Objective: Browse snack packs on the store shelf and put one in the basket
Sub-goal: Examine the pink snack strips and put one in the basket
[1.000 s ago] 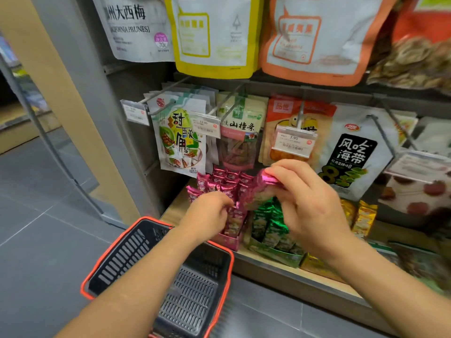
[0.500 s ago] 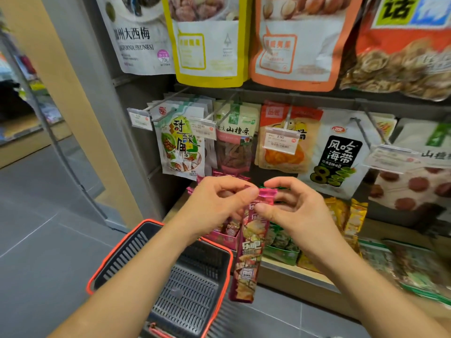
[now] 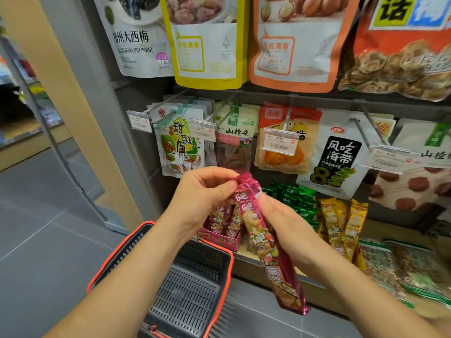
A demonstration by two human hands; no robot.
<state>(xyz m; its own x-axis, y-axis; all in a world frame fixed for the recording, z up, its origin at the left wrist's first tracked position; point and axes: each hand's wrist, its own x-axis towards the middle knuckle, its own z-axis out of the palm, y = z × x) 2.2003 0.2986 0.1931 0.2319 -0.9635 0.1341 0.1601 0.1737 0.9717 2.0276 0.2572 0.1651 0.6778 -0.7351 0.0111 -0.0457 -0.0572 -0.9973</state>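
Though tilted, pink pack (image 3: 264, 240) near-vertical, top-up.

The basket (image 3: 185, 293) runs off the bottom edge.

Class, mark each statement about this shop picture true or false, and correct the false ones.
1. Both the left hand and the right hand hold the pink snack pack. True.
2. The pink snack pack lies in the basket. False: it is held in the air, outside the basket.
3. Green packs stand on the shelf left of the gold packs. True.
4. The basket's rim is blue. False: it is orange-red.
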